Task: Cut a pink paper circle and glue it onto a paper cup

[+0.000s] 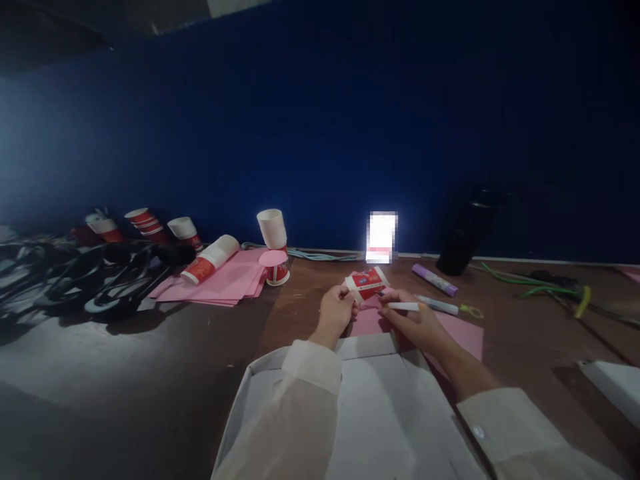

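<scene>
A red and white paper cup (369, 284) lies tilted on its side, and my left hand (338, 308) has its fingers closed on the cup's left end. My right hand (411, 319) grips a white marker pen (404, 307), its dark tip close to the cup's lower right side. Under both hands is a sheet of pink paper (463, 335). Behind my right hand lie a second, pale marker (437, 305) and a purple tube (435, 279). The front of the sheet is partly covered by an open white box (373, 380).
Stacked paper cups (273, 230) and a cup topped with a pink disc (273, 259) stand left of my hands. Beyond are more pink sheets (240, 277) and black headsets (120, 277). A lit phone screen (382, 237), a black bottle (467, 230) and green cables (525, 283) line the wall.
</scene>
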Available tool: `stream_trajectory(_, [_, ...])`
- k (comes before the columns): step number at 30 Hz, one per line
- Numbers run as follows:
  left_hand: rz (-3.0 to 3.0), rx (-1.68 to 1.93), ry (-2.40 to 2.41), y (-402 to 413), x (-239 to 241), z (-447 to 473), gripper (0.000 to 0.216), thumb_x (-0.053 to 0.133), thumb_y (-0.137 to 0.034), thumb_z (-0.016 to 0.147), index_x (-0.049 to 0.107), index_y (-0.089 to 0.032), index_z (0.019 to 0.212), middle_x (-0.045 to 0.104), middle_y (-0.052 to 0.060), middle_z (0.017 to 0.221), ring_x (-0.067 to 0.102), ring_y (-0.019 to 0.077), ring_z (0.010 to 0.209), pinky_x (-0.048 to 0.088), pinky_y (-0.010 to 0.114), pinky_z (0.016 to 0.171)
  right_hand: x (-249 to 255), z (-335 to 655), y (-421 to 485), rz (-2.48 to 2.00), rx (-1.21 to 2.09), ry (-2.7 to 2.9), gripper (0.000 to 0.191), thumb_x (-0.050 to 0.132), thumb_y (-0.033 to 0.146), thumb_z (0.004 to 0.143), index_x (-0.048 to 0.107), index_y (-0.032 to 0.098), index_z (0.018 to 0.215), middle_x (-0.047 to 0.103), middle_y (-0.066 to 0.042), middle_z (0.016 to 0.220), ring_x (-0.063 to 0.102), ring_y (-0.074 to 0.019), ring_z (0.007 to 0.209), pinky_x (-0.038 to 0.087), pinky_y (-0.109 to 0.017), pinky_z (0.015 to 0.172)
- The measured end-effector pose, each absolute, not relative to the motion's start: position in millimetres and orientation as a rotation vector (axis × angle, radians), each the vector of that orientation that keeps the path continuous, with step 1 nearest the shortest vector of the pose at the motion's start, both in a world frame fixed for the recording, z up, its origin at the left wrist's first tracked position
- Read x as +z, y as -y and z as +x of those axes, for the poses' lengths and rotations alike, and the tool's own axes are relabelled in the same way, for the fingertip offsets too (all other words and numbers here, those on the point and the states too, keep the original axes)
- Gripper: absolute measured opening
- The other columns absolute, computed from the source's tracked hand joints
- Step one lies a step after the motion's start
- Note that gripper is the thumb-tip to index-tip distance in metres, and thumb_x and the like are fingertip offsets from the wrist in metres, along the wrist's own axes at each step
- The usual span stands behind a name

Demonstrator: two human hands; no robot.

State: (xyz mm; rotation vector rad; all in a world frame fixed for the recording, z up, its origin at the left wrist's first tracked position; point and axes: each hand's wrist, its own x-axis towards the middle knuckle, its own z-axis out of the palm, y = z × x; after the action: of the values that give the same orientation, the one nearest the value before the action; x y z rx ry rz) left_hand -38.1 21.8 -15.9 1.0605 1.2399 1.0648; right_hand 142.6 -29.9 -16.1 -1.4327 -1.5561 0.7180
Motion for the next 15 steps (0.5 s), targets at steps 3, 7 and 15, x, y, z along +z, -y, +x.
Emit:
stream_trajectory(3, [1.391,1.186,-1.328,-18,-16,-40,0.010,0.069,-0.013,0.078,0.064,-0.022,0.076,0.068,0.002,0.074,0.062,0.0184,0.071,0.049,0.030,0.076,-20,144,28,-1.361,0.628,1.632,0.023,0.063,0.028,0.080,0.070,0.024,0.101,0.074,-0.010,0.117,0.071,-0.0276,0.103,0.057,-0.045,0.093])
stream_trajectory(7, [1.639,1.160,-1.420,-11,-13,-41,0.017,0.066,-0.008,0.076,0.068,-0.022,0.084,0.069,0.008,0.094,0.063,0.0249,0.093,0.045,0.035,0.092,-27,148,24,-1.297,0.505,1.894,0.044,0.058,0.014,0.075,0.074,0.025,0.114,0.072,-0.009,0.129,0.064,-0.0295,0.122,0.046,-0.050,0.108])
stream_trajectory(15, [1.783,1.454,-1.149,27,20,-28,0.022,0.066,-0.008,0.075,0.067,-0.024,0.090,0.062,0.010,0.100,0.056,0.0275,0.105,0.042,0.035,0.100,-15,149,21,-1.405,0.574,1.346,0.041,0.058,0.013,0.066,0.079,0.025,0.099,0.077,-0.008,0.108,0.068,-0.0286,0.105,0.053,-0.043,0.093])
